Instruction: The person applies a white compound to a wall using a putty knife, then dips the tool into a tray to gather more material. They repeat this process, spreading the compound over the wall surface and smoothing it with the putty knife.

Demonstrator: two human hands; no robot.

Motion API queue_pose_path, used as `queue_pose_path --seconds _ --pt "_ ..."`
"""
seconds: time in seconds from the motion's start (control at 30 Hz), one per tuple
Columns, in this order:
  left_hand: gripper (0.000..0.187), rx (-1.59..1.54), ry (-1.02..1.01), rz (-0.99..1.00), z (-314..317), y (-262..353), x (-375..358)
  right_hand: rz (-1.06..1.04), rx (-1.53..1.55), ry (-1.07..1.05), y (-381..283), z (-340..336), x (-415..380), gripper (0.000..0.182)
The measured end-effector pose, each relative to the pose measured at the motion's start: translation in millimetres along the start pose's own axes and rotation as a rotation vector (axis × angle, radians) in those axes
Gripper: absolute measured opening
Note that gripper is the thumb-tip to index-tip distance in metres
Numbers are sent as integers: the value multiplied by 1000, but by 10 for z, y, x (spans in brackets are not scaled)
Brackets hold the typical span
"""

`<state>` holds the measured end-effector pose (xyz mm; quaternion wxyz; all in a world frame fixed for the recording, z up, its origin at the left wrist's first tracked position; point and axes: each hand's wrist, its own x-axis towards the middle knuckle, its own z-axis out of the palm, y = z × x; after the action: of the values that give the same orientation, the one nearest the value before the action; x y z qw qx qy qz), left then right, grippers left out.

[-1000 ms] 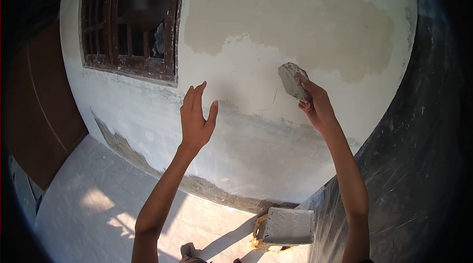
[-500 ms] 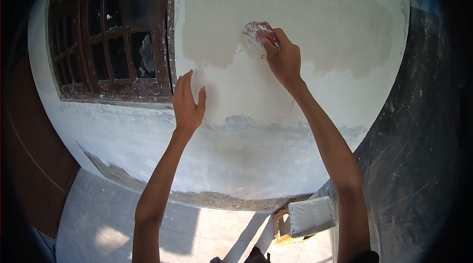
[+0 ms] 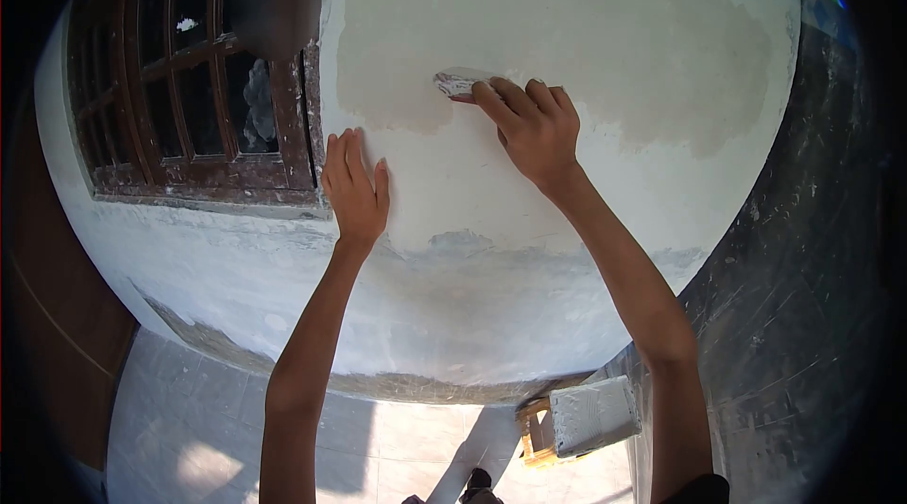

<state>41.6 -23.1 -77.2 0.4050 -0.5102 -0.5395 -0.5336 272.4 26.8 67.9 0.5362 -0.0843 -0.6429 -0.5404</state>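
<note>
My right hand (image 3: 540,134) grips a small reddish putty scraper (image 3: 455,85) smeared with white putty, its edge at the wall. Behind it spreads a damp-looking beige patch (image 3: 567,22) with an uneven lower border, on the whitish wall (image 3: 453,183). Part of the scraper is hidden by my fingers. To the left, my left hand (image 3: 355,197) is open, fingers stretched upward, palm toward the wall right beside the brown window frame (image 3: 314,117).
A putty-covered whitish container (image 3: 595,416) sits on a yellowish wooden stool (image 3: 537,443) at the lower right. A dark, scratched wall (image 3: 794,315) stands on the right. Below are pale floor tiles (image 3: 406,447), partly sunlit, and a shoe (image 3: 479,479).
My right hand has turned over and shifted the scraper left and slightly down across the wall. My left hand has moved a little closer to the window frame. The view has shifted slightly.
</note>
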Motion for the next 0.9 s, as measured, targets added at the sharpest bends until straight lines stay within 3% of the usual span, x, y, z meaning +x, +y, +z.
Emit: queue_pose_path --seconds 0.47,0.9 --pt "54 106 165 97 338 -252 -125 -5 -40 -39 -479 346 -714 44" --pt "53 90 160 86 337 -230 -140 59 231 -261 -603 -254 -930 44"
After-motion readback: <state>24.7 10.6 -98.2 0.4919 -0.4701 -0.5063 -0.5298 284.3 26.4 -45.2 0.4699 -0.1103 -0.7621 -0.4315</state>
